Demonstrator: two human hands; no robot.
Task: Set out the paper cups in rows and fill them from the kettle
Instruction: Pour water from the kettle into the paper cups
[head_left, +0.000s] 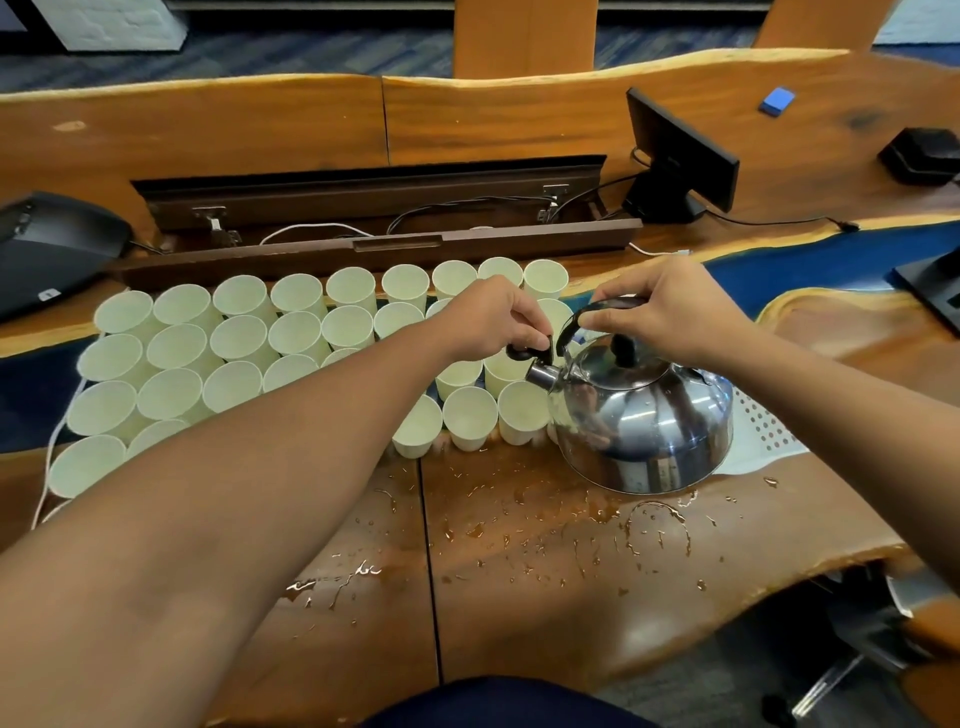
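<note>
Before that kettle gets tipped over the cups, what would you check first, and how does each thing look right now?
1. Handle grip: right hand holds the kettle by its black handle: ok.
2. Spout cap: left hand pinches it above the spout: ok.
3. Paper cups upright, in rows: ok.
4. Table dry: not ok, spilled water in front of the kettle.
5. Water left in the kettle: cannot tell.
6. Cups already filled: cannot tell.

- Left forearm (270, 467) covers several paper cups (171, 395) mid-rows.
- Kettle (644, 415) hides the cups just behind it.
- Whether any cup holds water: can't tell.
</note>
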